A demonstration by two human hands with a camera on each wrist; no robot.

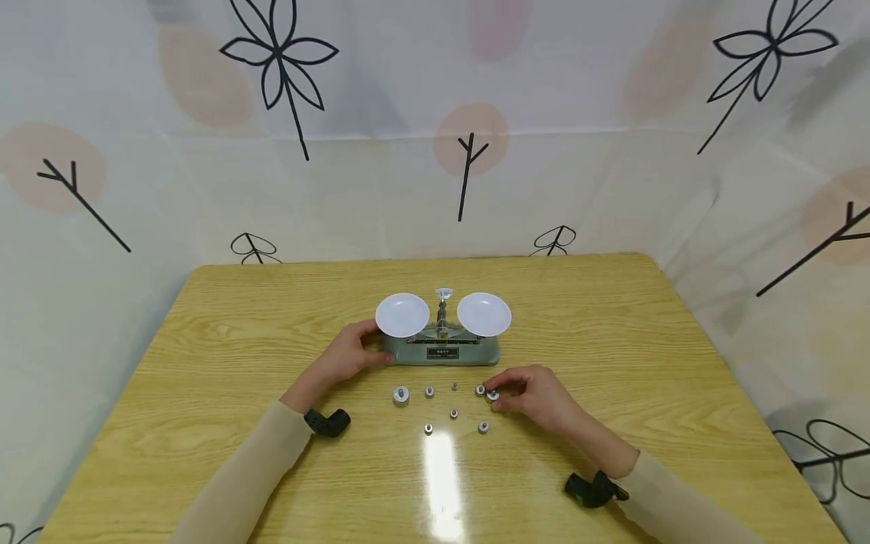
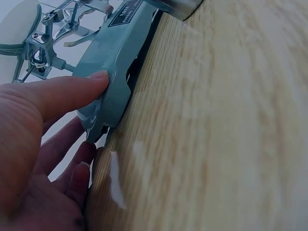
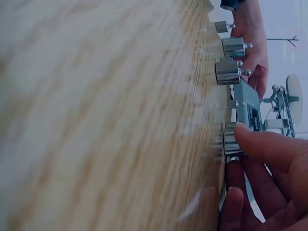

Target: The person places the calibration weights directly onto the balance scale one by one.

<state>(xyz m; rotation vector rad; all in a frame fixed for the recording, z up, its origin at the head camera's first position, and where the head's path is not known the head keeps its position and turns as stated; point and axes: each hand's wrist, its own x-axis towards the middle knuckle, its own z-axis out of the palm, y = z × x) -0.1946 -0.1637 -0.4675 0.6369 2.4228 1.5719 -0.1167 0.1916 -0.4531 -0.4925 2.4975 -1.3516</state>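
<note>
A green balance scale (image 1: 408,355) stands on the table, with two white pans (image 1: 484,314) on top. My left hand (image 1: 348,352) grips the left end of its base, thumb on the front and fingers round behind, as the left wrist view shows. In front of the scale's right end, my right hand (image 1: 537,394) pinches a silver metal weight (image 1: 492,395) between thumb and fingers. That weight (image 3: 230,140) appears upright on the tabletop in the right wrist view. Another knobbed weight (image 1: 480,390) stands right beside it, on its left.
Several more weights stand loosely spread before the scale, the largest weight (image 1: 401,397) at the left and a small weight (image 1: 428,429) nearer the front. The wood-grain table (image 1: 238,325) meets a patterned cloth backdrop (image 1: 381,196) behind. Light glares on its front middle.
</note>
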